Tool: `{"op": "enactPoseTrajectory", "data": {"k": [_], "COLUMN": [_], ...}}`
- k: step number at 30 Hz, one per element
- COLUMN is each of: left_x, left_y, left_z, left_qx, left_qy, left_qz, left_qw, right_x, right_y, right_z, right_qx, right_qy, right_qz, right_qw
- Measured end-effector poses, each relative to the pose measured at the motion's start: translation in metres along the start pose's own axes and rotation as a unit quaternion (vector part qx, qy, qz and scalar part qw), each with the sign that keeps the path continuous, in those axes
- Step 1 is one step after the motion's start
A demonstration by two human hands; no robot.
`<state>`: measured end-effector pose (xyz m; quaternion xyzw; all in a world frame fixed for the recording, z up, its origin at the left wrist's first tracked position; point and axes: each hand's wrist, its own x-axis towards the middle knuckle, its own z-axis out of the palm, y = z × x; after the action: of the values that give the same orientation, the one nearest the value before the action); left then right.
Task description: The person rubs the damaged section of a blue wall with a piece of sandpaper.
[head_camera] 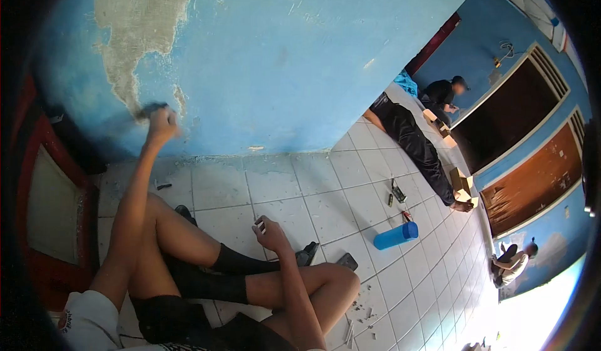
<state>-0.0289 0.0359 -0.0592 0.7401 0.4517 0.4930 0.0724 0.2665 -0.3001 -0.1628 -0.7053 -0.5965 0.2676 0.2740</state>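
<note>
My left hand (pixel 162 126) is raised to the blue painted wall (pixel 281 69), its fingers closed around a dark hand tool (pixel 154 109). Motion blur hides the tool's shape. It meets the wall at the lower tip of a bare grey patch (pixel 141 18) where the paint is gone. My right hand (pixel 271 235) hovers over the floor near my crossed legs, fingers loosely curled. Whether anything small sits between those fingers is unclear. Beyond my right knee, a dark phone (pixel 347 261) lies on the tiles.
A blue bottle (pixel 396 236) lies on the tiled floor (pixel 277 177), near a small dark tool (pixel 398 192). Debris (pixel 364 306) is scattered by my knee. A red-framed panel (pixel 51 205) stands left. One person's legs (pixel 413 140) stretch across the floor; two people sit farther off by cardboard boxes (pixel 461 186) and walls.
</note>
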Motion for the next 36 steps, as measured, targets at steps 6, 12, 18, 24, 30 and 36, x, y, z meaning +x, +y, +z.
{"op": "enactPoseTrajectory", "data": {"k": [6, 12, 18, 24, 30, 36], "left_x": [0.024, -0.001, 0.031, 0.001, 0.04, -0.003], "left_y": [0.041, -0.002, 0.069, 0.015, 0.086, 0.023], "left_z": [-0.02, 0.003, -0.022, -0.003, -0.032, 0.0], "left_qx": [-0.029, -0.029, -0.041, 0.078, -0.009, 0.098], "left_qy": [0.055, -0.008, 0.082, -0.054, 0.069, -0.086], "left_qz": [-0.006, 0.022, 0.025, 0.033, 0.042, 0.003], "left_qw": [0.998, 0.999, 0.996, 0.995, 0.997, 0.991], "right_x": [-0.006, 0.002, -0.006, 0.004, -0.005, 0.001], "right_y": [0.007, -0.003, 0.007, -0.004, 0.006, -0.002], "right_z": [0.0, -0.002, -0.003, -0.001, -0.005, -0.003], "right_qx": [0.012, 0.019, 0.002, 0.006, 0.027, 0.036], "right_qy": [0.01, -0.017, -0.002, -0.016, -0.02, -0.022], "right_qz": [0.006, 0.019, 0.035, 0.018, 0.035, 0.03], "right_qw": [1.0, 0.999, 0.999, 1.0, 0.999, 0.999]}}
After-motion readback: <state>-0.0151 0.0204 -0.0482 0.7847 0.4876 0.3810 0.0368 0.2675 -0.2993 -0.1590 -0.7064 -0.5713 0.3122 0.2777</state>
